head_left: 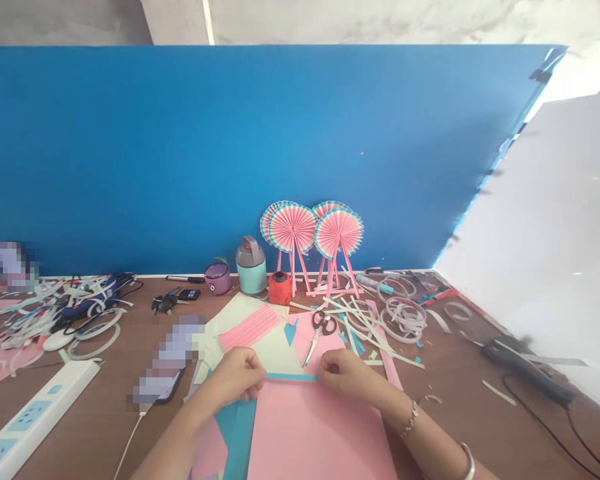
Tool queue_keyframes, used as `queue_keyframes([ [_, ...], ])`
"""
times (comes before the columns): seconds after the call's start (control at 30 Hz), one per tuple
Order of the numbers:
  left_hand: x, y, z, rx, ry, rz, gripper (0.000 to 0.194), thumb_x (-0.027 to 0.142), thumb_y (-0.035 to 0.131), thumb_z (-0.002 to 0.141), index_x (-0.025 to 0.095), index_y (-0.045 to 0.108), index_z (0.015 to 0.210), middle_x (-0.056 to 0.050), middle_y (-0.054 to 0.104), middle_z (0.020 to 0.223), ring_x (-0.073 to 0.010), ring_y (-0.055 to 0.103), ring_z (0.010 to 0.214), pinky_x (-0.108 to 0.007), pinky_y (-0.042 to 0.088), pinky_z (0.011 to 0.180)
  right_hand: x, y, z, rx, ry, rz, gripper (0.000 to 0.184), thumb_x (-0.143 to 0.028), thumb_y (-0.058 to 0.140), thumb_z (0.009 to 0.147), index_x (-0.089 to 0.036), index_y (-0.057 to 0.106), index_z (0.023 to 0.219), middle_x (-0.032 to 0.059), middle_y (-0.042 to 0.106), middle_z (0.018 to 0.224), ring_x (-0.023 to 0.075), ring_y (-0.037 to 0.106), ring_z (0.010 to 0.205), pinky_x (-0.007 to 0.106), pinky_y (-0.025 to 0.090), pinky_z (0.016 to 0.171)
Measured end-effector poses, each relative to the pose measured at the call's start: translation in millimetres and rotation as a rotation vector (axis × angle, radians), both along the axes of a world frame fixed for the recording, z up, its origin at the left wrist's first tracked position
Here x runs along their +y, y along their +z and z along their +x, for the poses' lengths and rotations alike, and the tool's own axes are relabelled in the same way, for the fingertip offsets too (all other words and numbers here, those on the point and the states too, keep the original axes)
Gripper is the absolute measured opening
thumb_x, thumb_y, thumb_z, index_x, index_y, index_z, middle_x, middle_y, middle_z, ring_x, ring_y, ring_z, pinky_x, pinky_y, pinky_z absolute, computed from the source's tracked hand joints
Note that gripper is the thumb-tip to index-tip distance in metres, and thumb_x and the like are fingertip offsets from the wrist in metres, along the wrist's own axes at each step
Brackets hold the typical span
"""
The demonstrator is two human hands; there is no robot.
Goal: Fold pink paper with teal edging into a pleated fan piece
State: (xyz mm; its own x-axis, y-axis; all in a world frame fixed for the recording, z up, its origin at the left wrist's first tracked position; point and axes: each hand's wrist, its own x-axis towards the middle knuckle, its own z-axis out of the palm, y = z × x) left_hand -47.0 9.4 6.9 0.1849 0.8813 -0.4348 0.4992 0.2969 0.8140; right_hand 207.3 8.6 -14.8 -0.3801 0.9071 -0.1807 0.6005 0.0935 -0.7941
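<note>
A narrow blue paper strip (291,377) is stretched level along the far edge of a pink paper sheet (320,433). My left hand (239,375) pinches the strip's left end, and its right end is between the closed fingers of my right hand (344,375). Whether the strip is stuck to the sheet I cannot tell. Just beyond lie scissors (316,335) with black handles and a folded pink pleated paper (251,327) on a pale green sheet (220,317). Blue paper (237,433) shows under the pink sheet's left side.
Pink pleated paper rosettes (339,233) on paper legs stand by the blue partition (230,147). Paper strips (353,327) and rolled strips (405,319) lie right. A glue gun (525,367) lies far right. Left are a phone (167,387), keys (166,303) and a power strip (35,420).
</note>
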Motion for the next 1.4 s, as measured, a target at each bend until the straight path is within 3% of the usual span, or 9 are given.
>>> queue_keyframes([
  [0.33, -2.2, -1.6, 5.4, 0.1, 0.008, 0.046, 0.009, 0.011, 0.051, 0.069, 0.018, 0.049, 0.062, 0.001, 0.062, 0.053, -0.0141, 0.063, 0.051, -0.021, 0.045, 0.046, -4.7, 6.6, -5.0, -0.136, -0.008, 0.08, 0.012, -0.013, 0.046, 0.067, -0.017, 0.04, 0.058, -0.0018, 0.048, 0.066, 0.0093, 0.039, 0.059, 0.021, 0.029, 0.052],
  [0.6, -3.4, -6.8, 4.4, 0.165, -0.002, 0.057, 0.008, 0.014, 0.051, 0.068, 0.018, 0.051, 0.062, 0.001, 0.061, 0.051, -0.0145, 0.062, 0.051, -0.02, 0.042, 0.045, -5.4, 6.5, -5.5, -0.138, -0.017, 0.106, 0.01, -0.011, 0.047, 0.068, -0.017, 0.045, 0.061, 0.0004, 0.053, 0.074, 0.0111, 0.047, 0.064, 0.022, 0.034, 0.058],
  [0.8, -4.1, -5.4, 5.1, 0.224, -0.013, 0.093, 0.008, 0.015, 0.05, 0.068, 0.019, 0.051, 0.06, 0.001, 0.061, 0.05, -0.0143, 0.061, 0.051, -0.02, 0.04, 0.045, -5.2, 0.3, -5.2, -0.159, -0.027, 0.118, 0.01, -0.011, 0.046, 0.068, -0.018, 0.045, 0.061, 0.0, 0.053, 0.072, 0.0111, 0.045, 0.063, 0.022, 0.033, 0.056],
  [1.13, -5.2, -7.1, 4.1, 0.272, -0.039, 0.113, 0.008, 0.016, 0.049, 0.068, 0.02, 0.049, 0.061, 0.001, 0.062, 0.052, -0.0148, 0.06, 0.051, -0.021, 0.036, 0.044, -5.1, 5.3, -7.9, -0.151, -0.027, 0.093, 0.011, -0.01, 0.047, 0.068, -0.018, 0.044, 0.06, 0.0003, 0.052, 0.073, 0.0109, 0.046, 0.062, 0.023, 0.033, 0.056],
  [1.4, -8.6, 4.8, 8.8, 0.359, -0.066, 0.156, 0.012, 0.014, 0.046, 0.07, 0.02, 0.05, 0.061, 0.001, 0.063, 0.055, -0.0148, 0.06, 0.055, -0.022, 0.035, 0.047, -5.8, 7.5, -8.5, -0.156, -0.034, 0.1, 0.014, -0.01, 0.047, 0.069, -0.018, 0.041, 0.06, -0.0004, 0.051, 0.07, 0.011, 0.044, 0.062, 0.023, 0.032, 0.055],
])
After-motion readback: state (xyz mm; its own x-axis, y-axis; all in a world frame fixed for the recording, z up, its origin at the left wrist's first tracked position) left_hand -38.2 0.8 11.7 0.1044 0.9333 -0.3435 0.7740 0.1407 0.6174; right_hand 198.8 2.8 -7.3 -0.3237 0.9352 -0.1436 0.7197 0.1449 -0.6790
